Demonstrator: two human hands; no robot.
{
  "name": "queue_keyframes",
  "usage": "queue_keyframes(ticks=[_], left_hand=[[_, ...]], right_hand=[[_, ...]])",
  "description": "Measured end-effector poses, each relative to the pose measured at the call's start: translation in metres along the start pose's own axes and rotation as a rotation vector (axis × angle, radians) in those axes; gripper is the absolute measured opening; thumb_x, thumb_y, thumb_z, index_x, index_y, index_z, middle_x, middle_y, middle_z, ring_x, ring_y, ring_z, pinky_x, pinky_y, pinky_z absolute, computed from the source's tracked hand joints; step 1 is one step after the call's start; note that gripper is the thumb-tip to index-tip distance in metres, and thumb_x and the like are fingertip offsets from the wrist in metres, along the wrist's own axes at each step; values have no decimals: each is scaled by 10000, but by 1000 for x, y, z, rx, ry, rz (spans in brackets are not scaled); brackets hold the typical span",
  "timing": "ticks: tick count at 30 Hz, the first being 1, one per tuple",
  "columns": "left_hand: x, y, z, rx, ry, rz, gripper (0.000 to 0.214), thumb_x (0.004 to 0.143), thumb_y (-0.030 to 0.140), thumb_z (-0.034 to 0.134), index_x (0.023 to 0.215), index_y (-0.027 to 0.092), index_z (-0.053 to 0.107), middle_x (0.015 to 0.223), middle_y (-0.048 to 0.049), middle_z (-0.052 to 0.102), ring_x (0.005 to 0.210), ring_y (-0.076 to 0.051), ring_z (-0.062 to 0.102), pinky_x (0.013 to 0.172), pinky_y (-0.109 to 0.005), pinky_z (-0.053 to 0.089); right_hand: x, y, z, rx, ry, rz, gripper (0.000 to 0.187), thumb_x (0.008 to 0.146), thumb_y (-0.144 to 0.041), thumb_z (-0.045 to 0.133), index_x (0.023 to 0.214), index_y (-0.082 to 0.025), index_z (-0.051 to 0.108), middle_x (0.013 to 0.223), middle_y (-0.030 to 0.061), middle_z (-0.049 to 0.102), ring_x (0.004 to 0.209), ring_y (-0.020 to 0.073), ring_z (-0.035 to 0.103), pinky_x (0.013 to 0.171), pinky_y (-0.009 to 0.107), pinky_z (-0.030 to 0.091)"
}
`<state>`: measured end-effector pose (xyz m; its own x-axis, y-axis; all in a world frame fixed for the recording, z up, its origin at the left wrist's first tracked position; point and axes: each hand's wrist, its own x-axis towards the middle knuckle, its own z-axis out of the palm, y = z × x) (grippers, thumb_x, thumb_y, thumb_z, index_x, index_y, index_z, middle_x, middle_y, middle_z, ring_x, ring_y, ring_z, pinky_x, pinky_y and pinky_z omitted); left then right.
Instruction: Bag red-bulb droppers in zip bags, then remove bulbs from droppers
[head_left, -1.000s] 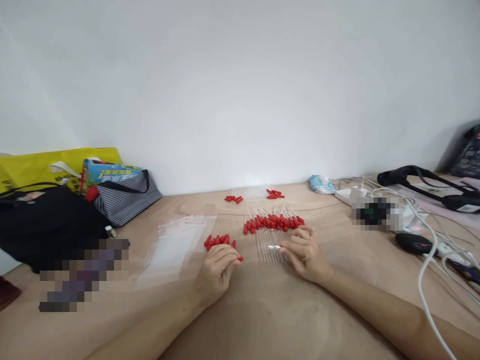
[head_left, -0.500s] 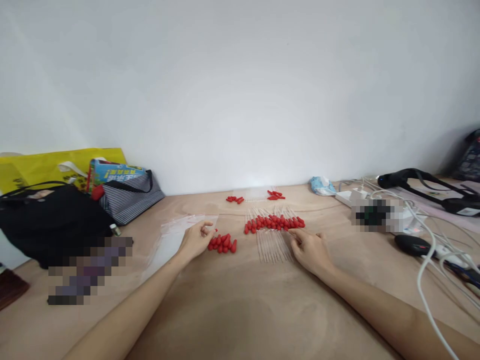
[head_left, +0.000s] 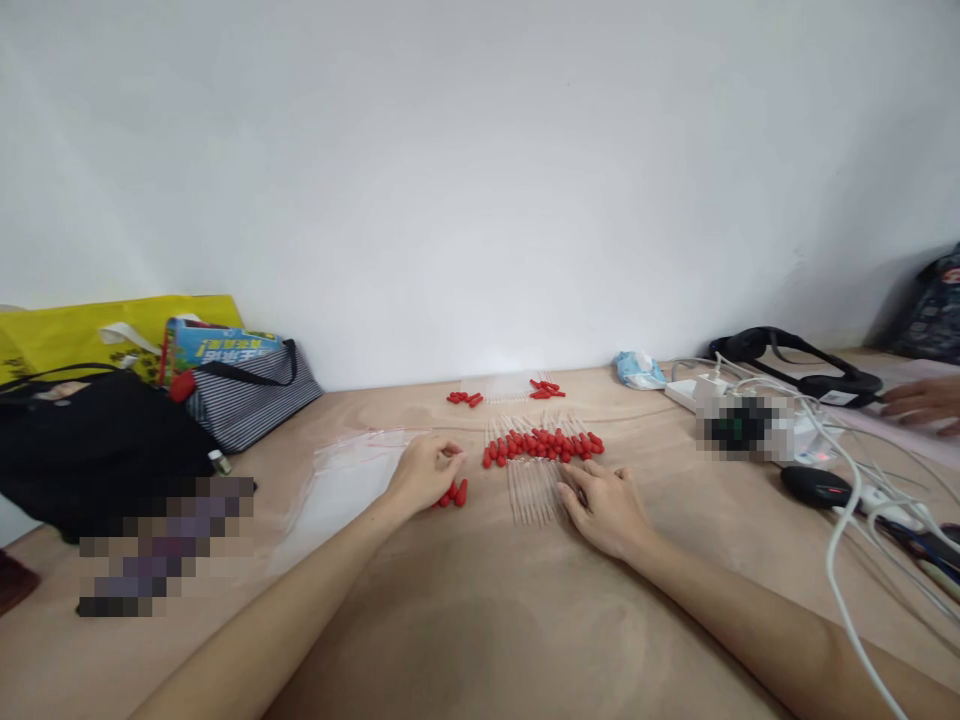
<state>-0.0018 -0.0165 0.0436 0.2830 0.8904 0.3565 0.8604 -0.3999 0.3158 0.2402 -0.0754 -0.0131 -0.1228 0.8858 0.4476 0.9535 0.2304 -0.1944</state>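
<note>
Plastic sleeves [head_left: 341, 490] lie left of the tubes [head_left: 531, 497] on the desk [head_left: 480, 620], a row of bulbs [head_left: 544, 443] just behind the tubes, cables [head_left: 831, 560] far right, a headset [head_left: 821, 386] behind them

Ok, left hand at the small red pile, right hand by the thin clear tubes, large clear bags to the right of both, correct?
No: the head view shows the large clear bags on the left, beside the left hand. That hand is at the small red pile, the right hand by the thin clear tubes.
</note>
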Motion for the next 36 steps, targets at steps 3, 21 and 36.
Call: queue_keyframes(ticks=[3,21,36], left_hand=[[16,18,13,5,-69,97,90,695,273,543,696,201,598,774,-22,646,761,-197,578,678,-272,413],[25,29,25,-136,81,-6,126,734,136,454,811,158,551,785,-47,640,685,-154,606,619,-254,458],[-63,12,22,-413,71,403,134,738,93,473,727,174,578,764,-31,622,727,-127,602,680,-246,484]], right_hand=[[-1,-1,-1,-4,5,-4,248,845,-330,387,931,-226,595,820,44,605,795,182,547,647,295,259],[3,6,2,211,53,126,312,866,-349,346,838,-231,634,803,34,622,799,177,551,669,308,290],[-1,-15,-2,194,274,-482,337,799,-381,512,1116,-272,540,1060,51,581,1017,210,468,930,435,216]])
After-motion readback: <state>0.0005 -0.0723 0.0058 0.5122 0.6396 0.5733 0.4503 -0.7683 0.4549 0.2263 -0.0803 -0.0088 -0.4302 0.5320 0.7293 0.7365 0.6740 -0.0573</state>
